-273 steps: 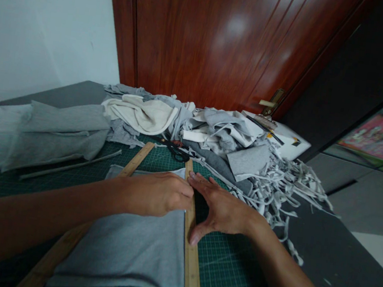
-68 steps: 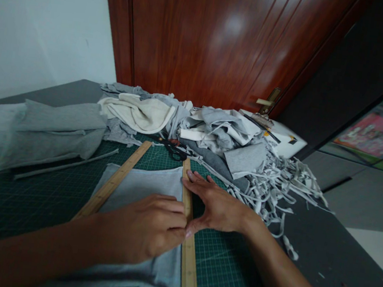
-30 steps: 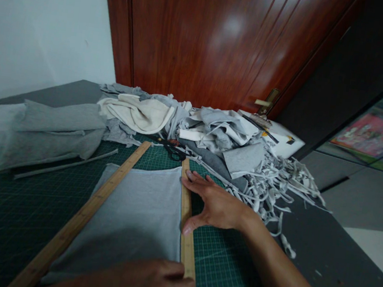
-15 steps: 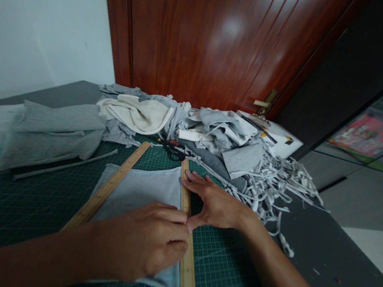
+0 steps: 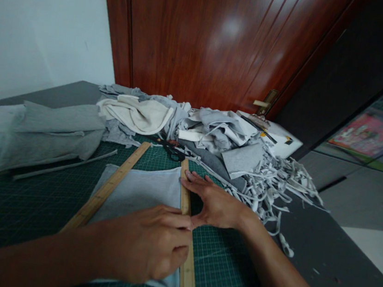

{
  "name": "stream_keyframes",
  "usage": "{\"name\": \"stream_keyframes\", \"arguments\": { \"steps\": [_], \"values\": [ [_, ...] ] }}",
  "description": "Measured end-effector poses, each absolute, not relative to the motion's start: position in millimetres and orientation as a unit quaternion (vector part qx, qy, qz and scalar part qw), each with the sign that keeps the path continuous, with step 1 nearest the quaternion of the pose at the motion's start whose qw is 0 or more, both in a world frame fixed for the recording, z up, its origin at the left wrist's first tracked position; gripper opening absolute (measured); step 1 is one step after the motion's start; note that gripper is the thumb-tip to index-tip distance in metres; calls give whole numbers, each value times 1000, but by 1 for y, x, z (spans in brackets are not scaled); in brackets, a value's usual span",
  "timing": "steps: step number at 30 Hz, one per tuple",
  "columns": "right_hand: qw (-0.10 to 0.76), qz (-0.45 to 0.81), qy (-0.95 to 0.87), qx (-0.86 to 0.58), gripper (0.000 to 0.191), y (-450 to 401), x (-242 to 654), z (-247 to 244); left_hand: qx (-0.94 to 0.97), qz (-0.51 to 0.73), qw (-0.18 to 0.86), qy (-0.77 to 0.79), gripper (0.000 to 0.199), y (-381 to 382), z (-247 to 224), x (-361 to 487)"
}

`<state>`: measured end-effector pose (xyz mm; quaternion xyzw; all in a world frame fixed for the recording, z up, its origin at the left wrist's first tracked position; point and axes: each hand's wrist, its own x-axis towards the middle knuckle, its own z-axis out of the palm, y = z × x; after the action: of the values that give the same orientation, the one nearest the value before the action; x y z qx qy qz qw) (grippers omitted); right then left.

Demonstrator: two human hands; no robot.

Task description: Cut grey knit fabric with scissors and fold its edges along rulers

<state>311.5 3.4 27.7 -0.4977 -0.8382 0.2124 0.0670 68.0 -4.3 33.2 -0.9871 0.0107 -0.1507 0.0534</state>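
A piece of light grey fabric point(image 5: 151, 186) lies flat on the green cutting mat point(image 5: 222, 259). Along its right edge runs a wooden ruler point(image 5: 189, 273). My right hand point(image 5: 217, 205) rests with fingers spread, fingertips and thumb on that ruler. Curled over the ruler's middle, close to the right thumb, is my left hand point(image 5: 161, 247); whatever its fingers pinch, if anything, is hidden. A second wooden ruler point(image 5: 113, 183) lies slanted across the fabric's left side. Beyond the fabric, black-handled scissors point(image 5: 173, 150) lie on the mat.
Folded grey fabric pieces point(image 5: 53, 131) lie at the left, beside a thin fabric strip point(image 5: 66, 164). Crumpled grey and cream cloth point(image 5: 135, 113) is heaped along the back, with tangled strips point(image 5: 277, 186) at the right. A wooden door point(image 5: 197, 37) stands behind the table point(image 5: 324, 253).
My left hand has shifted slightly right over the ruler. My right hand, the rulers and the fabric stay about where they were.
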Motion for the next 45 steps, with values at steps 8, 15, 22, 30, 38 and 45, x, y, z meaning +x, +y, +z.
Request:
{"name": "stream_keyframes", "arguments": {
  "steps": [8,15,22,30,38,45],
  "values": [
    [61,227,-829,-507,133,2,311,33,-990,-126,10,60,21,-33,42,65],
    [60,221,-832,-506,128,3,311,30,-989,-139,42,3,19,-5,44,66],
    [71,222,-831,-505,126,3,312,29,-991,-134,7,-7,21,4,36,67],
    [55,215,-839,-497,129,4,312,30,-991,-132,17,11,21,1,31,70],
    [63,230,-830,-505,136,3,311,32,-988,-141,28,55,24,-21,34,63],
    [77,242,-821,-512,133,1,311,33,-988,-137,-63,26,22,-44,40,63]
  ]
}}
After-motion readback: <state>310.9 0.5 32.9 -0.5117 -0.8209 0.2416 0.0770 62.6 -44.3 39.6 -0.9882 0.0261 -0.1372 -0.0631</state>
